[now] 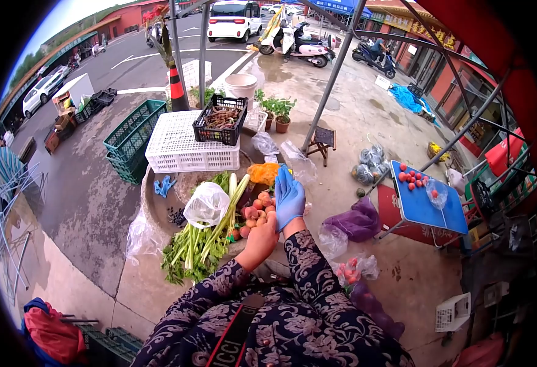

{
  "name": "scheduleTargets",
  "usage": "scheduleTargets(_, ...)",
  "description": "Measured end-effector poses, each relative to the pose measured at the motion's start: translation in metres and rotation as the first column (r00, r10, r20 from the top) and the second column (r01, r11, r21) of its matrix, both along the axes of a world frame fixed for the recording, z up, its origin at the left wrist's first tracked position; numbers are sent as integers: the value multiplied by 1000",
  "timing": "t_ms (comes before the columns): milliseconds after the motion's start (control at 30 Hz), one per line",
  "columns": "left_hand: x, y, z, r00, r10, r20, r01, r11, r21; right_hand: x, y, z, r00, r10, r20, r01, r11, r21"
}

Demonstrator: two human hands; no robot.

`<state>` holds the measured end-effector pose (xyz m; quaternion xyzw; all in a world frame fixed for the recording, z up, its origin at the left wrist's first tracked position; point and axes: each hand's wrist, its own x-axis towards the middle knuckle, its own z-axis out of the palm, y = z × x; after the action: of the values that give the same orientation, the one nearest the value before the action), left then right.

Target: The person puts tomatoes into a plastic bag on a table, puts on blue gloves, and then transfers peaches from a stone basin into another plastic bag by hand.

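My right hand wears a thin blue glove, its fingers stretched out away from me and holding nothing. My bare left hand is closed at the right wrist, pinching the edge of the blue glove. Just beyond and left of my hands lie several peaches. Long-stalked celery is spread beside them, with a white plastic bag on top. A second blue glove lies crumpled on the round table. Behind the peaches is an orange mesh bag.
A white crate carries a black basket of brown roots. Green crates stand left of it. On the right, a blue folding table holds red fruit. A purple bag and metal poles are nearby.
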<state>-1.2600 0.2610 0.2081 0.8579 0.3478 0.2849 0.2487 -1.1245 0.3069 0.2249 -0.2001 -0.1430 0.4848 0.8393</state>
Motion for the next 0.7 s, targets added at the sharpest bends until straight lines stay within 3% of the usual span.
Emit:
scheduleTargets(67,-4,-10,9,993,-109,-44,111,994,25,9,-6,-1,999,31,30,-34,993,116)
scheduleTargets(100,-4,-14,13,988,-150,-30,151,987,49,9,-8,5,975,15,220,-27,998,52)
scheduleTargets(200,-1,-21,19,975,-224,-2,223,971,89,1,-13,22,968,-13,251,66,977,-204)
scheduleTargets(233,1,-22,15,970,-242,-3,241,967,77,-2,-15,25,985,1,170,49,957,-286)
scheduleTargets(333,2,-27,17,965,-263,-24,264,960,93,10,-8,0,960,251,123,-221,951,-215)
scheduleTargets(367,2,-27,21,965,-262,-31,263,959,105,21,-9,-7,905,422,-59,-425,890,-163)
scheduleTargets(467,5,-24,12,970,-240,-34,243,962,127,16,-9,-4,907,410,-99,-421,893,-158)
scheduleTargets(533,6,-23,11,981,-189,-53,193,975,107,11,0,-8,908,389,154,-306,869,-389)
scheduleTargets(567,4,-22,9,984,-178,-30,179,982,53,7,8,-21,864,384,325,-189,847,-497)
scheduleTargets(633,-5,-21,22,988,-154,17,155,986,-63,0,9,-12,764,508,398,-66,675,-734)
scheduleTargets(667,-10,-18,25,990,-118,74,123,990,-72,-1,8,-10,502,579,642,213,637,-741)
scheduleTargets(700,-15,-16,29,982,-82,172,105,987,-125,-2,6,-13,159,643,749,467,619,-631)
